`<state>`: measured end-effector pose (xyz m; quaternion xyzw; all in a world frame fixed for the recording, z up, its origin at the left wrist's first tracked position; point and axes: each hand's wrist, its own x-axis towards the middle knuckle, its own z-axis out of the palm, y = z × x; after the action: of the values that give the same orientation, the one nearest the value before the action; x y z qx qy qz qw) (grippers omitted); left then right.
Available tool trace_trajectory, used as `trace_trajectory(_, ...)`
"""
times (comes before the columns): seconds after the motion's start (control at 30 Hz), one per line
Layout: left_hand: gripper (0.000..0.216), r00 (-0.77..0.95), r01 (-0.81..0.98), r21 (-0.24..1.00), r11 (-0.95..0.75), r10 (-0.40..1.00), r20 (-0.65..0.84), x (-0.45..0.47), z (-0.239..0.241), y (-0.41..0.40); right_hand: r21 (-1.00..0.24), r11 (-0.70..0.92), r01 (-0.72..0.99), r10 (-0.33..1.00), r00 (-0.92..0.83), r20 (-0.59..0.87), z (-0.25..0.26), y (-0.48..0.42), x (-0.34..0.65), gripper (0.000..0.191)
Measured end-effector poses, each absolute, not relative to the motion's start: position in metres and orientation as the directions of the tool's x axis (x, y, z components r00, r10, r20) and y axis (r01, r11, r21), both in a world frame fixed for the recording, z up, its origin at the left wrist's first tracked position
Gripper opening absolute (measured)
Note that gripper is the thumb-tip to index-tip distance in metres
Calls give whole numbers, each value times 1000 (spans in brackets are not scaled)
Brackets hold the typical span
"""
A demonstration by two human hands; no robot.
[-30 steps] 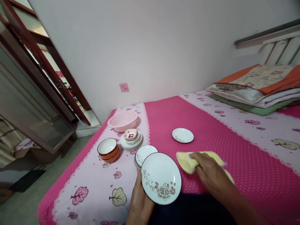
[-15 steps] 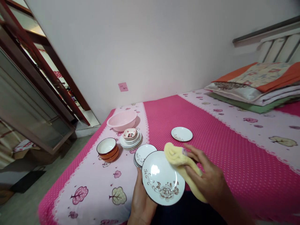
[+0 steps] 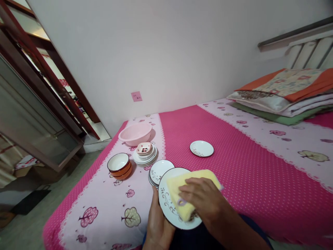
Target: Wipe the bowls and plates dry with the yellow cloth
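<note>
A white plate with a dark rim and brown flower pattern (image 3: 164,200) is held at its left edge by my left hand (image 3: 159,222), thumb along the rim and fingers beneath. My right hand (image 3: 201,198) presses a folded yellow cloth (image 3: 208,174) flat onto the plate's face, covering most of the flower. Just beyond the held plate, a small stack of similar plates (image 3: 160,170) rests on the bed, partly hidden by it. Another small plate (image 3: 202,148) lies by itself farther back on the pink dotted part.
Orange bowls (image 3: 120,166) stand stacked at the left. Beside them is a pile of white plates (image 3: 145,160) topped by a small patterned dish (image 3: 144,148). A pink basin (image 3: 135,134) sits near the wall. Folded bedding (image 3: 283,93) lies at the far right of the bed (image 3: 179,132).
My right hand has moved left and down, bringing the yellow cloth from the plate's right edge flat across its middle. My left hand and the plate have barely moved.
</note>
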<state>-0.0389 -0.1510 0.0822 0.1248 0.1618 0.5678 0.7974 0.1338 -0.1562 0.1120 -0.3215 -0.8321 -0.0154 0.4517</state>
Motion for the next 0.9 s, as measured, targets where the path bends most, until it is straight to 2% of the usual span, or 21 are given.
trace_trajectory(0.07, 55, 328, -893, 260, 367, 927, -183, -41, 79, -154, -186, 833, 521, 449, -440, 778, 105, -160, 119, 25)
trace_trajectory(0.13, 49, 340, -917, 134, 376, 912, -230, -43, 77, -159, -140, 848, 511, 436, -523, 732, 98, -163, 108, 20)
trace_trajectory(0.2, 50, 338, -925, 82, 371, 902, -267, -44, 76, -162, -125, 847, 517, 454, -579, 677, 94, -163, 103, 21)
trace_trajectory(0.33, 55, 301, -909, 204, 364, 910, -284, -39, 75, -164, -134, 813, 567, 500, -560, 661, 94, -157, 105, 21)
trace_trajectory(0.43, 55, 299, -883, 331, 334, 942, -151, -35, 72, -163, -166, 763, 624, 532, -462, 710, 99, -148, 110, 24)
trace_trajectory(0.53, 59, 300, -871, 390, 299, 952, -62, -35, 70, -162, -190, 722, 665, 548, -382, 744, 101, -143, 116, 33)
trace_trajectory(0.63, 59, 281, -871, 394, 294, 955, -92, -38, 71, -162, -205, 664, 719, 602, -351, 718, 98, -142, 123, 40)
trace_trajectory(0.77, 57, 89, -851, 496, 174, 978, -190, -38, 76, -162, -221, 620, 753, 660, -349, 665, 86, -149, 131, 40)
trace_trajectory(0.9, 50, -10, -843, 525, 115, 973, -229, -37, 78, -162, -261, 621, 739, 684, -348, 641, 73, -165, 126, 41)
